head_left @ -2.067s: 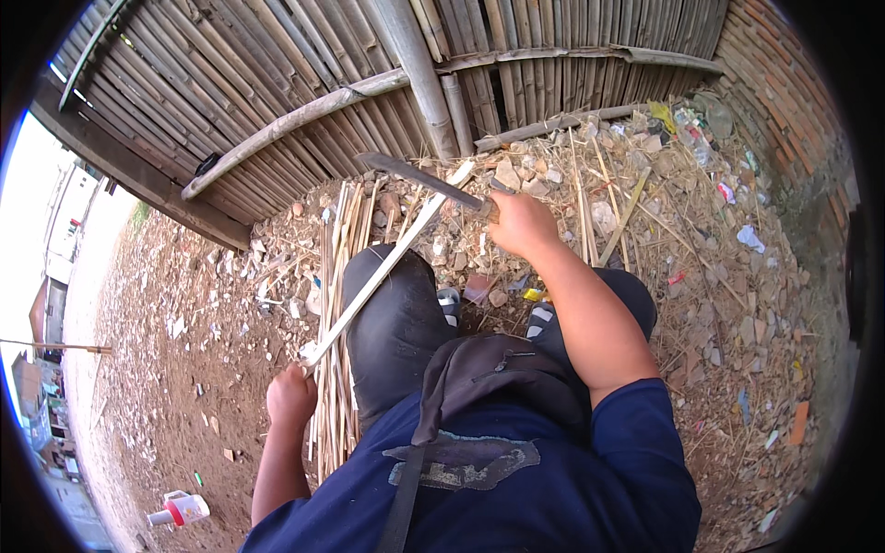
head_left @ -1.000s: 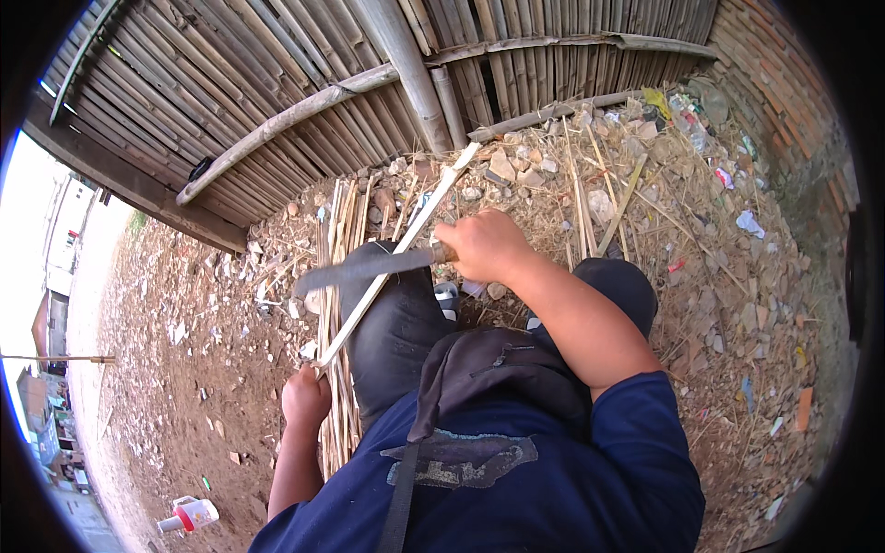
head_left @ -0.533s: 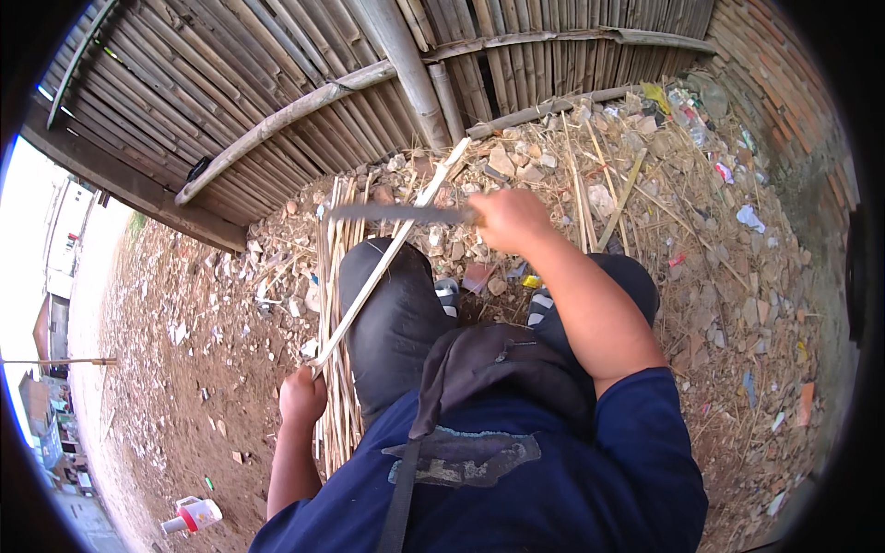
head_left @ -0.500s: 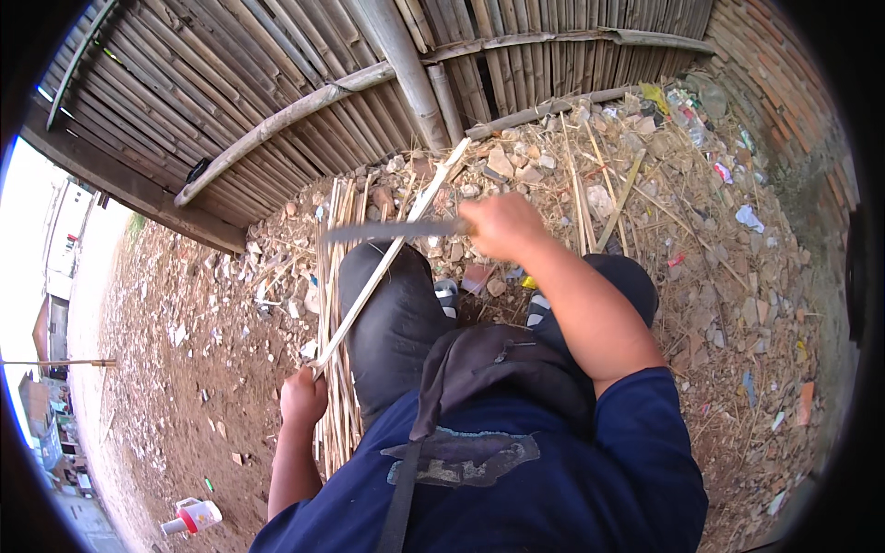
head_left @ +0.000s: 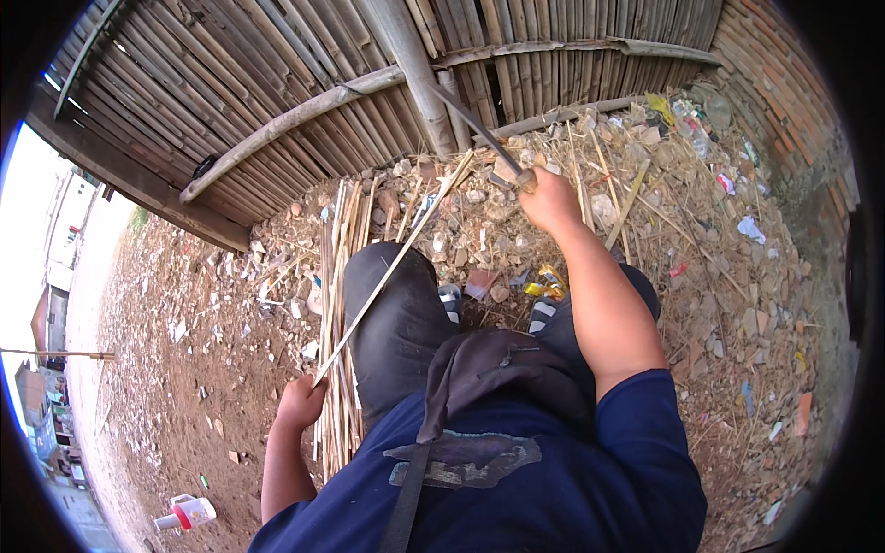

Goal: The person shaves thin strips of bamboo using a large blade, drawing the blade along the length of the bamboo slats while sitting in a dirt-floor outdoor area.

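My left hand [head_left: 301, 402] is closed around the lower end of a long pale bamboo strip [head_left: 392, 272]. The strip slants up and to the right across my left thigh, and its far end looks split or frayed. My right hand [head_left: 550, 200] grips the handle of a machete [head_left: 484, 134], whose dark blade points up and left toward the bamboo wall, apart from the strip. Beside my left leg lies a bundle of similar bamboo strips [head_left: 339, 405], partly hidden by the leg and the held strip.
A bamboo wall [head_left: 304, 92] with a thick post [head_left: 412, 78] stands ahead; a brick wall [head_left: 784, 83] rises at the right. Rubble and litter cover the ground between. More strips [head_left: 604, 184] lie beyond my right knee. A white and red plastic jug [head_left: 187, 512] sits at lower left.
The machete has swung up and to the right, from lying across the strip to pointing at the wall. My right hand moved right and slightly forward; the strip's far end dropped a little.
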`<state>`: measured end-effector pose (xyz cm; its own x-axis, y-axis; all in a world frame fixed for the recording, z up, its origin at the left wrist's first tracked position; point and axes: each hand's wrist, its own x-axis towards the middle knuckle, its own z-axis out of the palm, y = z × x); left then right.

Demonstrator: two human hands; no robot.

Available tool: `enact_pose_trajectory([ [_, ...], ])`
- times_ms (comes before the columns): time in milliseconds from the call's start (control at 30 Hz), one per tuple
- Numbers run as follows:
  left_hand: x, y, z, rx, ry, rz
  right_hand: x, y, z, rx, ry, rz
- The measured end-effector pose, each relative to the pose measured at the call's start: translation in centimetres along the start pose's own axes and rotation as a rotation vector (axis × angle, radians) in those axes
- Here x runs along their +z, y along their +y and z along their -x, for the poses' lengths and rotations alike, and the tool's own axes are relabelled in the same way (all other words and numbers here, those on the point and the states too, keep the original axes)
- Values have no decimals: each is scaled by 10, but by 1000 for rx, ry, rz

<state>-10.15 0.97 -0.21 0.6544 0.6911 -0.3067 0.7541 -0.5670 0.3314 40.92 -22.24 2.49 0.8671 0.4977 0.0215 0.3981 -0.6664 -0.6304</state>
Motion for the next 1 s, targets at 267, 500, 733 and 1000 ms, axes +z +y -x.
enact_pose_trajectory([
  [267, 5, 27, 4, 43, 176, -143, 7, -55, 50, -564, -199, 212],
  [500, 33, 16, 3, 71, 327, -248, 3, -8, 15, -230, -160, 162],
  [733, 10, 31, 8, 135, 200, -259, -3, -16, 22, -208, -118, 205],
  [1000, 2, 39, 6, 86, 157, 79, -4, -18, 22, -194, -139, 202],
])
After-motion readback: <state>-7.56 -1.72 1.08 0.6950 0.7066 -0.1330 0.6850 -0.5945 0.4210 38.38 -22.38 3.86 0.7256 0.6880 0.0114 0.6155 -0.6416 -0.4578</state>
